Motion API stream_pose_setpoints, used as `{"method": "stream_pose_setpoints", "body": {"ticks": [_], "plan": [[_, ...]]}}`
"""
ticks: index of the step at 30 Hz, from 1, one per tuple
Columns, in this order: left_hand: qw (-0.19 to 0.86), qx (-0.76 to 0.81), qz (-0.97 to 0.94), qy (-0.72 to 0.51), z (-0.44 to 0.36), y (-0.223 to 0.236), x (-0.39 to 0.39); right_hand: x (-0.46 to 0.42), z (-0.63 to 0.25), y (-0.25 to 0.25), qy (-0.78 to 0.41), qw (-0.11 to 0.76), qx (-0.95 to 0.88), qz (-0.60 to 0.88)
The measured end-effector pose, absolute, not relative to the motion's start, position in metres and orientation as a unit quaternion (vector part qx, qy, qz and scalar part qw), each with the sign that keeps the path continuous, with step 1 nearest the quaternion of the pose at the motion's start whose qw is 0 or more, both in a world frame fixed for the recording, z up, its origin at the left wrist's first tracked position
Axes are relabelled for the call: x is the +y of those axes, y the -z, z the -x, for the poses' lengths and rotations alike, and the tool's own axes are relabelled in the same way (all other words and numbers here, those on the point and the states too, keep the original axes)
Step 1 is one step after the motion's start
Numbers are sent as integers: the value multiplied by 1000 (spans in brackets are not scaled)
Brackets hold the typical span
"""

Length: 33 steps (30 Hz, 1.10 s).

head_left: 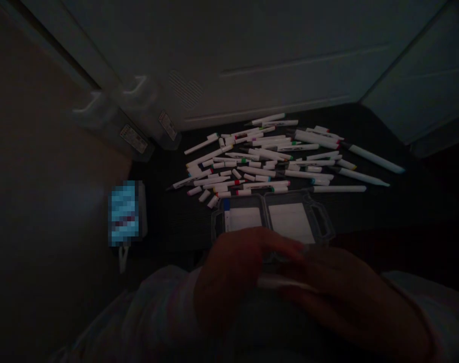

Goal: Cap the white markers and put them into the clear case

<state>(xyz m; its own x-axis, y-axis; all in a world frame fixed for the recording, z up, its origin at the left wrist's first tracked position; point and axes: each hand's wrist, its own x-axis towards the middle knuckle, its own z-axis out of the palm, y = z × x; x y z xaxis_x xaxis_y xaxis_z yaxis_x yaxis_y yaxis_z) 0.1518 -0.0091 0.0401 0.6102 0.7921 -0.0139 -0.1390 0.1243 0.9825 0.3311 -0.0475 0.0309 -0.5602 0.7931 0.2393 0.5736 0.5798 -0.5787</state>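
Observation:
Close to my body, my left hand (239, 267) and my right hand (338, 295) meet, fingers closed around a white marker (276, 282). Only its middle shows; both ends are hidden in my hands. My left fingers reach across and touch the right hand. Just beyond them lies an open clear plastic case (322, 217) with white inserts, partly covered by my left hand. Upright along its left side is a blue-ended marker (226, 212). Behind the case, many white markers (301, 189) and loose caps (213, 202) are strewn over the dark tabletop.
Two clear plastic containers (131, 108) with labels stand at the back left. A device with a lit, blurred screen (123, 212) and a white cable (122, 258) sits at the left edge. Pale panels (282, 85) close off the back of the dark tabletop (176, 222). Lighting is very dim.

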Motion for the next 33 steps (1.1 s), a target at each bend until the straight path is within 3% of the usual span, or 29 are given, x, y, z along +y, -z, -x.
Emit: {"method": "stream_pose_setpoints", "body": {"ticks": [9, 14, 18, 24, 29, 33], "plan": [[669, 259, -629, -299, -148, -39, 0, -45, -324, -22, -200, 257, -849, 416], [648, 330, -591, -349, -146, -34, 16, -34, -321, -18, -435, 222, -747, 451], [646, 352, -459, -499, -143, -26, 26, -28, -318, -14, -602, 283, -552, 503], [706, 372, -462, -387, -144, -15, 21, -33, -309, -4, -777, 370, -319, 396], [730, 376, -415, -392, -151, -14, 23, -32, -302, -2, -806, 354, -299, 367], [717, 389, -432, -385, -150, -11, 31, -19, -301, -4, -733, 377, -379, 421]]}}
